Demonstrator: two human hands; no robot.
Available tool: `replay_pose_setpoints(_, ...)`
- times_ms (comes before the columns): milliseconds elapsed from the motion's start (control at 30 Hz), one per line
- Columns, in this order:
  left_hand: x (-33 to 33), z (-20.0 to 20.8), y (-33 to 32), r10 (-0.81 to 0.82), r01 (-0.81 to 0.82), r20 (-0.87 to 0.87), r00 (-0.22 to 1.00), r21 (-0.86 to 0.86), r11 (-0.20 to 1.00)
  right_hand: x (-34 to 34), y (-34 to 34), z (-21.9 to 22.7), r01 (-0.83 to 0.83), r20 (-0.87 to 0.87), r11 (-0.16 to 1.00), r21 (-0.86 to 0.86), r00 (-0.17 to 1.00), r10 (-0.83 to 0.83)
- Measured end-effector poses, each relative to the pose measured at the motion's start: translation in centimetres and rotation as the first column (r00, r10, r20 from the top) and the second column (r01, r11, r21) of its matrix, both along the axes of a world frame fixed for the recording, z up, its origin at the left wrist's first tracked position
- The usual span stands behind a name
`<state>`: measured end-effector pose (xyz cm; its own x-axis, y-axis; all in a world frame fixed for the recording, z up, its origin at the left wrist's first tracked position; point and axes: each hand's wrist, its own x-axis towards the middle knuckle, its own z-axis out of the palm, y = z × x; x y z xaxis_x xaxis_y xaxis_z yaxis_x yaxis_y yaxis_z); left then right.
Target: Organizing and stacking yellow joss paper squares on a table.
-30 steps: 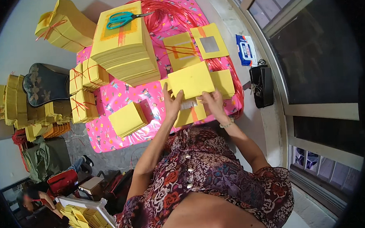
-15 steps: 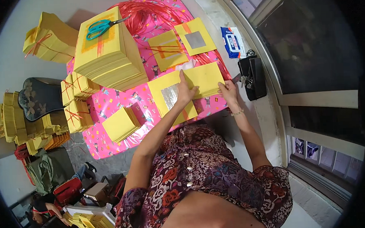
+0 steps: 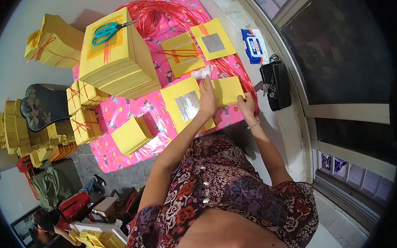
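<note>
A small stack of yellow paper (image 3: pixel 227 91) lies flat between my two hands at the front right of the pink-covered table. At the stack's left end, my left hand (image 3: pixel 208 99) is closed against it, fingers pointing away from me; its thumb is hidden. My right hand (image 3: pixel 247 105) pinches the near right corner. Under and beside my left hand is a larger yellow sheet with a silver square (image 3: pixel 188 106). Just beyond my left fingertips sits a crumpled white tissue (image 3: pixel 202 72).
A tall yellow paper block (image 3: pixel 116 61) carries teal-handled scissors (image 3: pixel 106 32). Tied yellow bundles (image 3: pixel 85 125) stand at the left, and a loose yellow stack (image 3: pixel 131 135) lies nearer. Red strings (image 3: pixel 158 15) spread at the back. A wipes pack (image 3: pixel 254 46) and black pouch (image 3: pixel 276 85) lie right.
My left hand has moved right, from over the silver-square sheet to the left end of the small stack. That stack now looks shorter from left to right. My right hand has shifted slightly left and down.
</note>
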<state>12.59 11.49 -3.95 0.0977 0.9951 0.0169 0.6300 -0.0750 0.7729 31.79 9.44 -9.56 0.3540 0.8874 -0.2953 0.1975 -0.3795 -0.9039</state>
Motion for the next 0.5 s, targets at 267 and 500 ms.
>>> replay_pose_setpoints(267, 1.6, 0.4, -3.0, -0.338, 0.447, -0.517, 0.786, 0.100, 0.889, 0.2, -0.1, -0.4, 0.026, -0.002, 1.000, 0.017, 1.000, -0.026)
replay_pose_setpoints(500, 1.5, -1.9, -4.1, -0.305, 0.402, -0.524, 0.795, 0.079, 0.912, -2.5, -0.9, 6.7, -0.205, 0.731, 0.977, 0.061, 0.676, 0.096)
